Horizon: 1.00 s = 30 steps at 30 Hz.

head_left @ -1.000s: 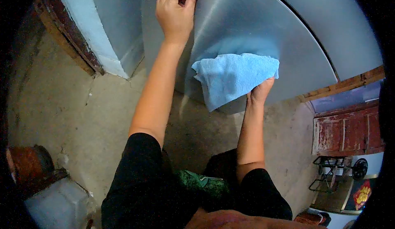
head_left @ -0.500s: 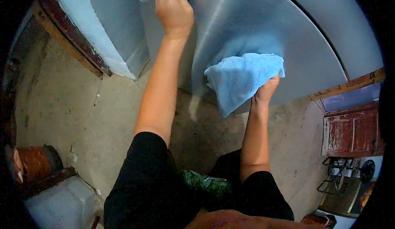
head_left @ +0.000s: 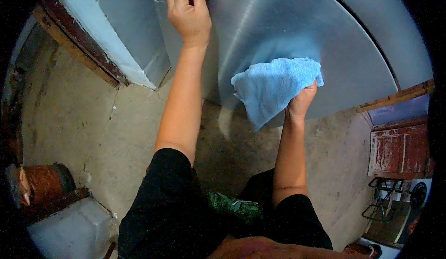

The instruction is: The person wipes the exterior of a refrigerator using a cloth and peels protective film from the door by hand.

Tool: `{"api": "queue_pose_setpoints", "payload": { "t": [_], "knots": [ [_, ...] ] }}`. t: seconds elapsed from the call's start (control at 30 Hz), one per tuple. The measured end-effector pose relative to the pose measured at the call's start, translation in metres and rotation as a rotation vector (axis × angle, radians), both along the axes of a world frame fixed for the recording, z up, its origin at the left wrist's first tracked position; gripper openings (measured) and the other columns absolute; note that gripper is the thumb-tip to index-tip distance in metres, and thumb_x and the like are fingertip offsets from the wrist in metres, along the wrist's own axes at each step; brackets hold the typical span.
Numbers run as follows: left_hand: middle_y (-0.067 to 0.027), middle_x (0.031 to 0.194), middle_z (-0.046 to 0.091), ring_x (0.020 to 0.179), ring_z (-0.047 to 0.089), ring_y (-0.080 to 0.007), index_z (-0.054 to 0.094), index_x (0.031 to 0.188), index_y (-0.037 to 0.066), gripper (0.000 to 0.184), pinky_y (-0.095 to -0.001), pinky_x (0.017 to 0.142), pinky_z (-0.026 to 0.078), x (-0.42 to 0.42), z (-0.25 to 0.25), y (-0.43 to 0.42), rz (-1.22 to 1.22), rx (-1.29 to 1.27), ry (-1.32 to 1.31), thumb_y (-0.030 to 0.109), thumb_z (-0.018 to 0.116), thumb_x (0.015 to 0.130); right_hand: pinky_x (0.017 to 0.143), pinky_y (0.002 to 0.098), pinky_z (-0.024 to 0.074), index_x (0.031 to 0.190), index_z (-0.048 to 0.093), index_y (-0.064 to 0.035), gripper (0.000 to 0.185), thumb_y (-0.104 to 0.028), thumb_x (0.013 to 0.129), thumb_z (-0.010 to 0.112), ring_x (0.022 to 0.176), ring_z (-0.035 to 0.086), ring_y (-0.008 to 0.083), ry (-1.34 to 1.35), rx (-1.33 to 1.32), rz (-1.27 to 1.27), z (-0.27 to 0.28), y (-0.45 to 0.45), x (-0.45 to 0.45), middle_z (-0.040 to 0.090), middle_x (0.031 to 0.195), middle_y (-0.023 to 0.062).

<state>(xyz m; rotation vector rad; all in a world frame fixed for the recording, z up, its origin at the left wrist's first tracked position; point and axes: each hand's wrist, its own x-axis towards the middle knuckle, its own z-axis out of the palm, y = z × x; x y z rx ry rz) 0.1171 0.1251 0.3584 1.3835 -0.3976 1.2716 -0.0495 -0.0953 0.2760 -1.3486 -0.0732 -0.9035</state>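
Blue cloth (head_left: 278, 89) droops to a point, gripped by right hand (head_left: 302, 102); left hand (head_left: 189, 15) curled.

Your left arm (head_left: 181, 105) is stretching forward, its left hand (head_left: 190, 19) rising beyond and to the left of the blue cloth (head_left: 278, 84), well apart from it. There your fingers are curling inward, and your thumb is bending toward the index fingertip. Your right arm (head_left: 291, 154) is reaching up to the cloth's near right side, with the right hand (head_left: 303, 100) touching it; the cloth is hiding most of those fingers, so their grip is staying unclear.
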Motion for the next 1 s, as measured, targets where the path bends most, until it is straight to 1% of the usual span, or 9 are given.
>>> {"api": "queue_pose_setpoints", "payload": {
  "t": [0.17, 0.23, 0.27, 0.33, 0.5, 0.57, 0.8, 0.9, 1.0],
  "knots": [
    [-0.014, 0.091, 0.059, 0.087, 0.06, -0.0307, 0.061, 0.086, 0.001, 0.002, -0.0357, 0.079, 0.05, 0.004, 0.0, 0.0, 0.103, 0.106, -0.026, 0.0, 0.063, 0.087, 0.084, 0.0315, 0.0524, 0.111, 0.065, -0.002, 0.02, -0.003, 0.091, 0.064, 0.094, 0.066, 0.0163, -0.008, -0.001, 0.021, -0.007, -0.007, 0.002, 0.069, 0.105, 0.0053],
    [-0.0123, 0.098, 0.063, 0.096, 0.059, -0.0291, 0.065, 0.103, 0.003, 0.016, -0.0373, 0.086, 0.048, 0.012, -0.007, 0.0, 0.133, 0.207, -0.014, 0.004, 0.063, 0.087, 0.084, 0.0313, 0.0523, 0.111, 0.065, -0.0019, 0.02, -0.003, 0.091, 0.064, 0.093, 0.066, 0.016, -0.014, -0.018, 0.014, -0.006, -0.005, 0.004, 0.068, 0.105, 0.005],
    [-0.0123, 0.098, 0.063, 0.096, 0.059, -0.0291, 0.065, 0.103, 0.003, 0.016, -0.0373, 0.086, 0.048, 0.013, -0.005, -0.002, 0.14, 0.206, -0.034, 0.004, 0.063, 0.087, 0.084, 0.0311, 0.0521, 0.111, 0.065, -0.0018, 0.02, -0.003, 0.091, 0.064, 0.093, 0.065, 0.0157, 0.018, 0.022, -0.019, -0.003, -0.001, 0.004, 0.068, 0.105, 0.0049],
    [-0.0103, 0.09, 0.062, 0.089, 0.06, -0.0292, 0.06, 0.084, 0.003, 0.003, -0.0373, 0.082, 0.049, 0.009, -0.007, -0.006, 0.137, 0.123, -0.079, 0.002, 0.063, 0.086, 0.083, 0.0309, 0.052, 0.111, 0.065, -0.0016, 0.02, -0.003, 0.091, 0.064, 0.093, 0.065, 0.0154, 0.044, 0.069, -0.048, 0.0, 0.004, 0.002, 0.068, 0.104, 0.0049],
    [-0.008, 0.093, 0.063, 0.086, 0.061, -0.0234, 0.067, 0.091, 0.004, 0.005, -0.0334, 0.078, 0.051, 0.003, -0.005, -0.005, 0.041, 0.058, -0.102, 0.005, 0.07, 0.086, 0.085, 0.0313, 0.049, 0.111, 0.065, -0.0003, 0.026, -0.006, 0.086, 0.068, 0.095, 0.063, 0.0151, 0.089, -0.077, -0.091, -0.013, -0.014, 0.005, 0.068, 0.105, 0.0041],
    [-0.0069, 0.094, 0.065, 0.086, 0.062, -0.0191, 0.069, 0.093, 0.004, 0.009, -0.0302, 0.077, 0.051, -0.004, 0.0, -0.006, -0.082, -0.066, 0.048, 0.006, 0.074, 0.085, 0.086, 0.031, 0.0486, 0.111, 0.065, -0.0001, 0.026, -0.005, 0.086, 0.067, 0.095, 0.063, 0.0147, 0.085, -0.049, -0.071, -0.017, -0.018, 0.006, 0.068, 0.105, 0.0038],
    [-0.0049, 0.094, 0.062, 0.082, 0.061, -0.0153, 0.071, 0.094, 0.004, 0.007, -0.0279, 0.07, 0.052, 0.015, -0.004, -0.002, 0.043, 0.03, -0.1, 0.005, 0.071, 0.088, 0.083, 0.031, 0.052, 0.111, 0.065, -0.0024, 0.02, -0.005, 0.091, 0.064, 0.092, 0.065, 0.0151, 0.066, -0.063, -0.06, -0.019, -0.018, 0.007, 0.068, 0.104, 0.0042],
    [-0.009, 0.089, 0.063, 0.085, 0.062, -0.031, 0.063, 0.086, 0.007, 0.008, -0.0397, 0.073, 0.051, 0.014, 0.001, -0.007, 0.154, 0.08, -0.112, 0.005, 0.07, 0.083, 0.084, 0.0312, 0.0522, 0.111, 0.065, -0.0023, 0.021, -0.005, 0.09, 0.065, 0.093, 0.065, 0.0155, 0.032, -0.102, -0.067, -0.015, -0.014, 0.007, 0.068, 0.105, 0.0043],
    [-0.0151, 0.09, 0.059, 0.086, 0.06, -0.0326, 0.06, 0.085, 0.001, 0.003, -0.0371, 0.079, 0.05, 0.006, 0.007, -0.001, 0.138, 0.159, -0.051, 0.0, 0.06, 0.088, 0.084, 0.0313, 0.0521, 0.111, 0.065, -0.0022, 0.021, -0.006, 0.091, 0.065, 0.094, 0.066, 0.0157, 0.009, -0.015, -0.035, -0.007, -0.005, 0.007, 0.068, 0.106, 0.0048]
  ]
}}
